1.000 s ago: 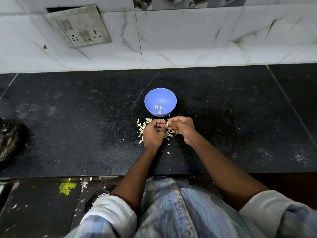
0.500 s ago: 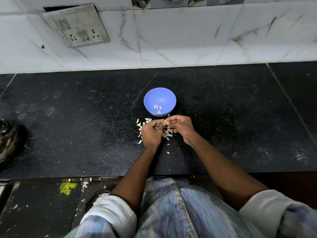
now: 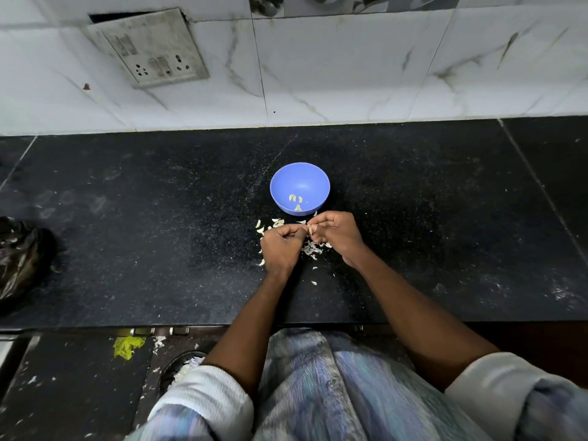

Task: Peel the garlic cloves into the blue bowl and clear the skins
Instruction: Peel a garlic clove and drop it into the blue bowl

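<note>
Black crumpled bag [image 3: 19, 256] at far left of the dark stone counter [image 3: 127, 249]. Unpeeled garlic cloves [image 3: 261, 229] just left of the hands. Left hand [image 3: 281, 246], fingers curled, and right hand [image 3: 339, 232], fingers curled, pinch one clove [image 3: 310, 229] between them; its axis cannot be told. Loose skins [image 3: 311, 249] lie beneath. Blue bowl [image 3: 299, 176], holding peeled cloves, sits just beyond the fingertips, the right hand likely nearer.

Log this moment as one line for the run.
step: peeling | both hands pinch one garlic clove | blue bowl: few cloves | skins: on counter
</note>
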A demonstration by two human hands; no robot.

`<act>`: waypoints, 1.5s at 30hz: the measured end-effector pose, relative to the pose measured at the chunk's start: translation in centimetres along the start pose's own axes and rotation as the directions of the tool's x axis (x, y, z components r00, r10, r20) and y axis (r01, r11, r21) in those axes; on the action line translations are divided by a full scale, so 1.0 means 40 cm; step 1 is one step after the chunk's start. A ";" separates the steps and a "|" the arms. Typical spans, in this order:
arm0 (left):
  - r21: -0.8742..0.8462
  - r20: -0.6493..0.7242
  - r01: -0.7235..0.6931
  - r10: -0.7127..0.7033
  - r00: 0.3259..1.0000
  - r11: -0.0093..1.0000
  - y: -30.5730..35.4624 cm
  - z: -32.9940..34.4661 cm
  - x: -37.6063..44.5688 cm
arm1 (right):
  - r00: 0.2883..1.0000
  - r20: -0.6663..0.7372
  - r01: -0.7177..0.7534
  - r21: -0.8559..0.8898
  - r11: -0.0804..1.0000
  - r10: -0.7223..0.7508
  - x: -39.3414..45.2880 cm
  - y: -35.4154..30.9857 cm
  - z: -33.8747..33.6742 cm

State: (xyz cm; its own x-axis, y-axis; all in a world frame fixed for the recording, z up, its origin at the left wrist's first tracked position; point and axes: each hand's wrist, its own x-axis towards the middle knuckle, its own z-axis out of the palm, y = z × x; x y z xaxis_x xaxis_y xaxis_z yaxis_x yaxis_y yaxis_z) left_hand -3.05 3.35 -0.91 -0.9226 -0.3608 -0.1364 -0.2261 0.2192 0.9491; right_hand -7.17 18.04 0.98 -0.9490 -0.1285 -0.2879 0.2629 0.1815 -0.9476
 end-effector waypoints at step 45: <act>-0.300 0.109 0.285 -0.264 0.958 0.911 0.069 0.007 0.003 | 0.992 -0.015 0.127 -0.083 0.988 -0.129 0.002 -0.011 -0.009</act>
State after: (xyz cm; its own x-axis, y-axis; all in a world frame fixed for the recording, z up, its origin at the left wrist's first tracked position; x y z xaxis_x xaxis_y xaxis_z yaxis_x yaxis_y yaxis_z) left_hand -3.88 4.15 1.61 -0.8585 -0.3050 -0.4122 -0.3750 -0.1749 0.9104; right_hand -7.40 18.31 1.42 -0.9775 -0.1358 -0.1614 0.1249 0.2437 -0.9618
